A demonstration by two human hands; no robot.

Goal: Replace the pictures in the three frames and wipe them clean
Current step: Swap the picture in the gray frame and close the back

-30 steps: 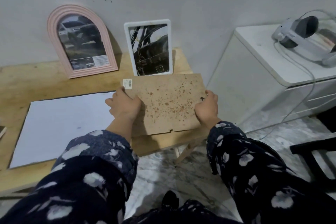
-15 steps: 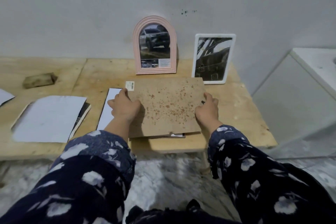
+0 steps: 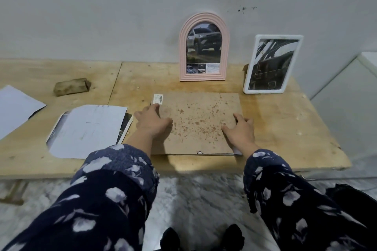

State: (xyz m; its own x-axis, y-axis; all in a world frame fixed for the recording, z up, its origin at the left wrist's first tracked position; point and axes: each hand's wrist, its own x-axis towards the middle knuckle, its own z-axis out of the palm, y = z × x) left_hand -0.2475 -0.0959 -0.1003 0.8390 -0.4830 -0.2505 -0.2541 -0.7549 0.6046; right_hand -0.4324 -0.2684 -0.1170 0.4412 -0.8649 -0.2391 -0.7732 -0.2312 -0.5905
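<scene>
Navy sleeves (image 3: 114, 189) with pale floral print

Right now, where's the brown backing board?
Head view: the brown backing board lies flat near the table's front edge, under the left hand and right hand, in front of the pink arched frame.

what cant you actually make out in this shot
Head view:
- Front of the frame under the brown backing board: it lies face down.
- Barcode sticker text: too small.
- Caption on the pink arched frame picture: too small.
- Printed sides of the white sheets: turned down.
- Left hand and right hand palms: facing the board.
</scene>
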